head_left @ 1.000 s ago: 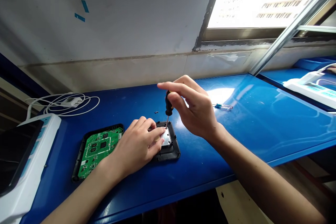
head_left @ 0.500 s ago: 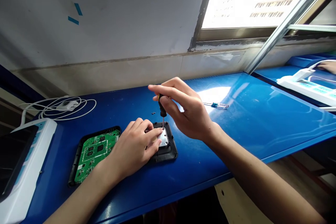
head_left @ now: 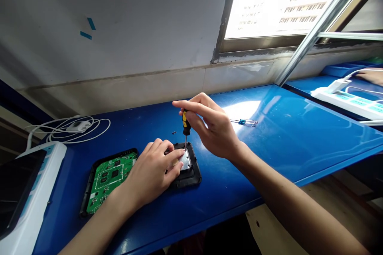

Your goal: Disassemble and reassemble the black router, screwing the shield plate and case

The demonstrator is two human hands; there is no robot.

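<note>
My right hand (head_left: 211,125) grips a black and yellow screwdriver (head_left: 186,128) near its top, index finger stretched out past the handle. The shaft stands nearly upright, its tip at the upper edge of a silvery metal plate (head_left: 186,161). That plate lies on a black plastic cover (head_left: 196,172) on the blue table. My left hand (head_left: 152,167) holds the plate against the cover, thumb and index finger on its left side, and hides part of both. A couple of tiny screws (head_left: 174,132) lie just behind the cover.
Left of my hand is a green circuit board (head_left: 112,173) in a black housing (head_left: 86,193). A screwdriver with a clear blue handle (head_left: 247,122) lies to the right. White cables (head_left: 95,127) and a white power strip (head_left: 38,195) with a dark device occupy the left side.
The view has shifted slightly. The screwdriver handle has turned, showing more of its yellow side. Both hands keep their places at the plate.
</note>
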